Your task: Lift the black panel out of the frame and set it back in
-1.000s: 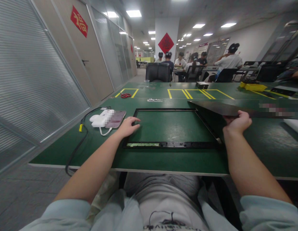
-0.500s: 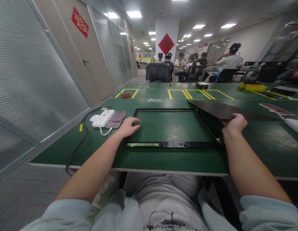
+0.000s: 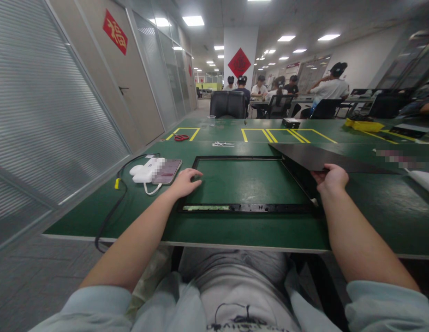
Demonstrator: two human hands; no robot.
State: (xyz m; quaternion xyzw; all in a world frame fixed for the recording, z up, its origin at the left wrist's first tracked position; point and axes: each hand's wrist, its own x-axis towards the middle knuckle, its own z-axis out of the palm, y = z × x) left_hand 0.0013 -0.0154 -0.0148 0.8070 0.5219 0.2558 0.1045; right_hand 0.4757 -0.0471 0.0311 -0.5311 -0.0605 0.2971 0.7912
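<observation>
A thin black frame (image 3: pixel 277 208) lies flat on the green table, with a green circuit strip (image 3: pixel 205 208) set in its near side. My left hand (image 3: pixel 187 181) rests at the frame's left side, fingers loosely apart and bent, holding nothing. On the right, my right hand (image 3: pixel 332 177) grips the near edge of a flat dark panel (image 3: pixel 314 157), its fingers tucked beneath. The panel is tilted and raised above the table beside the frame's right side. Its underside is hidden from me.
Left of the frame lie a phone (image 3: pixel 169 171), a white device (image 3: pixel 147 170) and a black cable (image 3: pixel 114 212). Farther back are red-handled scissors (image 3: pixel 181 137), small white pieces (image 3: pixel 223 144), a clear cup (image 3: pixel 211 121) and a yellow object (image 3: pixel 364 125). Several people sit beyond.
My right hand has shifted slightly left along with the panel's near edge. My left hand and the frame have stayed in place.
</observation>
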